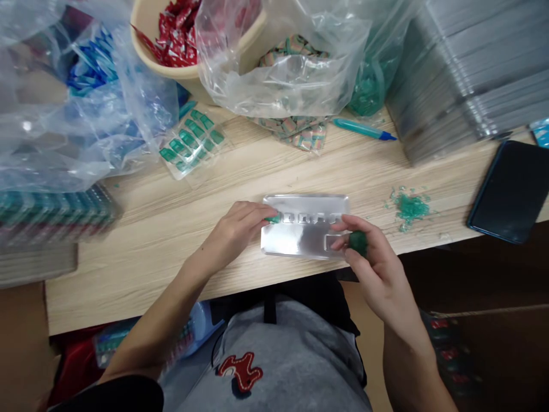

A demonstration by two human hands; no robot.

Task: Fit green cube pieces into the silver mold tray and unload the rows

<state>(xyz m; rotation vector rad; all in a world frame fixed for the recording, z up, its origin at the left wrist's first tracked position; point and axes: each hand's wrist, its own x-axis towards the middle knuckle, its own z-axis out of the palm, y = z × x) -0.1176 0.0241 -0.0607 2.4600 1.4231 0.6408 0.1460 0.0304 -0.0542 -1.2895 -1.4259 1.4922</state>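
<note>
A clear plastic blister tray (291,243) with a row of small moulded pockets lies flat on the table in front of me. My left hand (238,232) is at its left end, fingertips pinched on a small green plastic piece (273,218) at the first pocket of the row. My right hand (380,260) hovers over the tray's right end, fingers curled around a dark green clump (357,243); its exact kind is hard to make out. Right of it, a loose pile of small green pieces (410,206) lies on the table.
Behind the tray are a filled blister card (191,143), a blue pen (364,129), patterned packets (300,131) and a tub (189,71) of red packets. Stacked clear trays (454,74) and a phone (508,191) stand right; filled trays (55,209) and bags (86,131) left.
</note>
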